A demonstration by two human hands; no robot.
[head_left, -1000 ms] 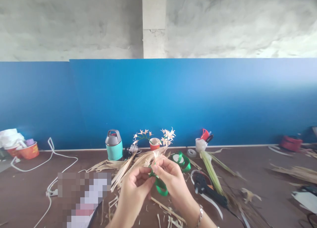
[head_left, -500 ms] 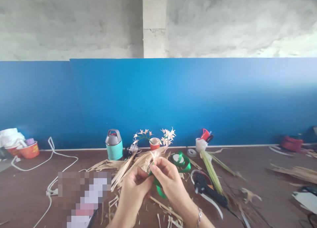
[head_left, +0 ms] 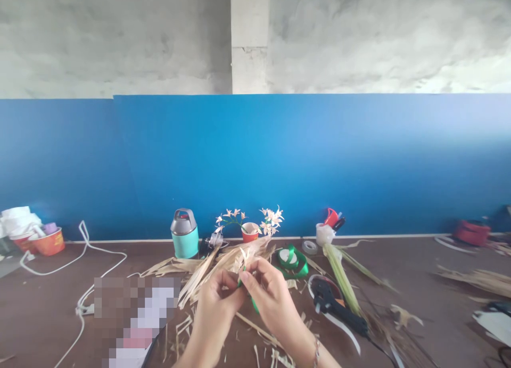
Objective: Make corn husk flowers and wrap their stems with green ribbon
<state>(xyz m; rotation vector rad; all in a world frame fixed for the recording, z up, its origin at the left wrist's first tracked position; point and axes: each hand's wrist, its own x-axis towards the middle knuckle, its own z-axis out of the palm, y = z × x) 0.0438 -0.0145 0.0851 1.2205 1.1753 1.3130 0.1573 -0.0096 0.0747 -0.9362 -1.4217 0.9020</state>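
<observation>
Both hands meet low in the middle of the head view. Fingers of my left hand (head_left: 221,301) are closed round the green-wrapped stem of a small pale flower (head_left: 245,256). My right hand (head_left: 269,291) pinches green ribbon at the flower's base, thumb against fingers. A loose bit of the ribbon shows between the hands; the rest of what they grip is hidden. Behind the hands lie dry husk strips (head_left: 199,277). A roll of green ribbon (head_left: 293,259) lies just beyond my right hand. Further back, finished-looking flowers (head_left: 272,219) stand in a red paper cup (head_left: 250,232).
A black glue gun (head_left: 337,307) lies right of my hands, beside green stalks (head_left: 341,277). White tape (head_left: 310,247) and a pot of tools (head_left: 324,234) stand behind. At left are a turquoise flask (head_left: 185,240), a white cord (head_left: 106,272) and orange cups (head_left: 48,243).
My right hand has shifted slightly left and turned. The flower tip has moved a little left and down, and less green ribbon shows between the hands.
</observation>
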